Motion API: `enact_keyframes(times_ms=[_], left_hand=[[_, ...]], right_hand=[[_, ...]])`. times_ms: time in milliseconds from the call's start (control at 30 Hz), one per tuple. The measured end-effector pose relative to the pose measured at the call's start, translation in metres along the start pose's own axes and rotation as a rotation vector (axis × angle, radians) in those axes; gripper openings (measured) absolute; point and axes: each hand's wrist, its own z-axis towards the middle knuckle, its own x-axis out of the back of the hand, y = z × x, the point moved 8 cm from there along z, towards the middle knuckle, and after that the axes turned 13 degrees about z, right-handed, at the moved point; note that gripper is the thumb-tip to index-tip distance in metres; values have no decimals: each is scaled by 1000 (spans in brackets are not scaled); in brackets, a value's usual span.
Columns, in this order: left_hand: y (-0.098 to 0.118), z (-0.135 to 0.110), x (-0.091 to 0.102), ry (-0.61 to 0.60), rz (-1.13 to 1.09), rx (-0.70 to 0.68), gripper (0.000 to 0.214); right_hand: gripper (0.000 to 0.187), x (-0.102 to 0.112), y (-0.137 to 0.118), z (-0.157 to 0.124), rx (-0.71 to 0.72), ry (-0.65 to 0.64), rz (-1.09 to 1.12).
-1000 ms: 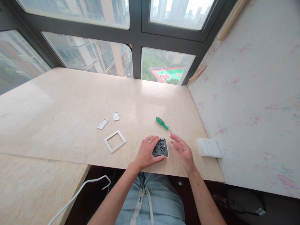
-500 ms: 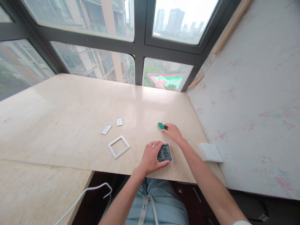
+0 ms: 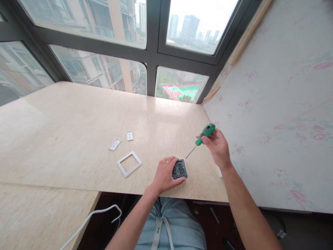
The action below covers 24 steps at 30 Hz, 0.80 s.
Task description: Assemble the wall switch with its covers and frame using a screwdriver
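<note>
My left hand [image 3: 165, 173] presses down on a grey switch module [image 3: 180, 169] lying near the front edge of the beige marble table [image 3: 78, 114], fingers curled over its left side. My right hand [image 3: 218, 146] is raised above the table, closed around the green handle of a screwdriver [image 3: 203, 135]. The thin metal shaft slants down and left, its tip just above the module's upper right corner.
A white square frame [image 3: 129, 164] lies left of the module, with two small white rocker covers [image 3: 114, 144] [image 3: 129, 135] behind it. A white socket [image 3: 220, 171] sits behind my right wrist by the floral wall [image 3: 273, 104]. A white cable [image 3: 88, 217] hangs below the table.
My right hand reached to the screwdriver on the table, took hold of it and lifted it up and to the right. The left hand stayed on the module.
</note>
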Motion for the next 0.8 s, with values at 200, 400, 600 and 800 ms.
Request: enact_keyframes(times_ms=[200,400,600,800], left_hand=[[-2,-1,-2,26,10,-7,73],[-2,0,-2,26,24,-12,72],[-2,0,-2,18,26,-5,73],[-1,0,-1,15,23,-8,73]], right_hand=[[39,-10,-17,-27,7,-97,38],[34,-11,0,-40,-19,-121,53],[36,-12,6,-46,-30,-149,54],[35,-12,9,-48,-19,-163,7]])
